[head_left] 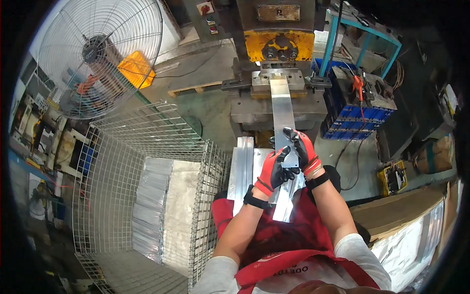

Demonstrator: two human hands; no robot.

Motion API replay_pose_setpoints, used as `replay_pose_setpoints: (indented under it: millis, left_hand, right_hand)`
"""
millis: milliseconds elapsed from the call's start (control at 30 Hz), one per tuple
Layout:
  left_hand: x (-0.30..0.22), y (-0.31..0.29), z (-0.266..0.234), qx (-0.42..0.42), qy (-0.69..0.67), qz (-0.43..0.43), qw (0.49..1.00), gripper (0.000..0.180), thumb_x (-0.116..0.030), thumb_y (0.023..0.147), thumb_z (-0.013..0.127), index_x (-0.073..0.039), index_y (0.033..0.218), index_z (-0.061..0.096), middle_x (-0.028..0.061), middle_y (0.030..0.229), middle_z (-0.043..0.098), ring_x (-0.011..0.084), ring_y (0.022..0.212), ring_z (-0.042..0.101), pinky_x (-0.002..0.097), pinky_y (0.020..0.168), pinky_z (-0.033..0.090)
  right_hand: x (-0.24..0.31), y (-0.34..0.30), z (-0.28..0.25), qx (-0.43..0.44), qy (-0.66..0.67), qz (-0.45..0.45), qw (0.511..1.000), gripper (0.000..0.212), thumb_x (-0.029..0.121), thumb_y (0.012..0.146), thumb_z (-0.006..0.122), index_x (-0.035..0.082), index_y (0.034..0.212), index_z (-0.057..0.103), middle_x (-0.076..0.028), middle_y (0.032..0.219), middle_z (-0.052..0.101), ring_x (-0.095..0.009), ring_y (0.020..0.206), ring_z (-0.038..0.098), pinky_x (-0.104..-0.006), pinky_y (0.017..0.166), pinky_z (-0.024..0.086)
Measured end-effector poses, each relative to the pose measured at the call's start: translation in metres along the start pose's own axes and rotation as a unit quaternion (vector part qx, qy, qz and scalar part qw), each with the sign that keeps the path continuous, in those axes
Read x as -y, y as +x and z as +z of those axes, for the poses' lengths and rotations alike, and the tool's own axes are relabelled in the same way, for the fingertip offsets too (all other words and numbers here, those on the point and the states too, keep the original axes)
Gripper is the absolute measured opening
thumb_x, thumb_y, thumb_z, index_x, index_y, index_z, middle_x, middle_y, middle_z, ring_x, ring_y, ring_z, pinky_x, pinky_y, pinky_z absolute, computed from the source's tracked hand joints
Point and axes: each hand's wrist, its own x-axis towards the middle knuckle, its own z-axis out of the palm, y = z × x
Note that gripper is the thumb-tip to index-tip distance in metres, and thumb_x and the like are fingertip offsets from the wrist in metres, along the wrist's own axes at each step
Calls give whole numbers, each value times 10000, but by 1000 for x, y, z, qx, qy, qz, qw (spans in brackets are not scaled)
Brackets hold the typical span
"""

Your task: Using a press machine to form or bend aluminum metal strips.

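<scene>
A long flat metal strip [282, 110] reaches from my hands into the die [295, 78] of a press with a yellow ram block [254, 46]. My left hand [275, 170], in a red and black glove, is closed around the strip's near end from the left. On the other side, my right hand [304, 153], gloved alike, grips the strip's right edge a little farther up. Below my hands and to their left, bright metal strips [243, 169] lie in a stack by my lap. The strip's far tip is inside the die, where I cannot see it fully.
A wire mesh cage [169, 122] holding bundled strips [154, 206] stands at my left, with a large fan [95, 49] beyond it. Blue crates [350, 122] carrying a red-handled tool [358, 85] stand right of the press. An open cardboard box [396, 210] sits at my right.
</scene>
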Motion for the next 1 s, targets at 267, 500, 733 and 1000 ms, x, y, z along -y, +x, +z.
replay_pose_setpoints:
  millis: [267, 500, 733, 1000]
  left_hand:
    - [19, 23, -23, -1, 454, 503, 735, 225, -241, 894, 454, -66, 984, 564, 44, 812, 584, 110, 563, 577, 212, 487, 461]
    - [9, 8, 4, -17, -100, 32, 994, 257, -296, 859, 526, -75, 987, 555, 29, 681, 580, 147, 423, 563, 229, 317, 407]
    - [22, 9, -9, -18, -68, 72, 995, 242, -236, 868, 511, -56, 1026, 540, 6, 854, 583, 98, 630, 587, 210, 487, 443]
    - [28, 9, -9, -62, -7, 79, 995, 229, -148, 868, 511, -3, 1027, 591, 2, 895, 605, 59, 837, 540, 208, 709, 438]
  right_hand:
    - [-26, 8, -11, -18, 174, 115, 978, 385, 244, 896, 451, -56, 1129, 512, -120, 1113, 558, -193, 1042, 517, -316, 944, 365]
    - [30, 5, 4, -44, 184, 244, 951, 230, 214, 871, 481, 20, 942, 582, -44, 807, 604, -104, 741, 561, -260, 689, 449]
    - [11, 1, 0, 12, -216, -12, 976, 279, 81, 822, 489, -22, 1075, 549, -115, 1009, 592, -207, 913, 577, -294, 801, 443]
    - [44, 3, 19, 21, -189, -6, 982, 333, 57, 800, 489, -18, 1123, 517, -153, 986, 588, -240, 832, 600, -330, 737, 484]
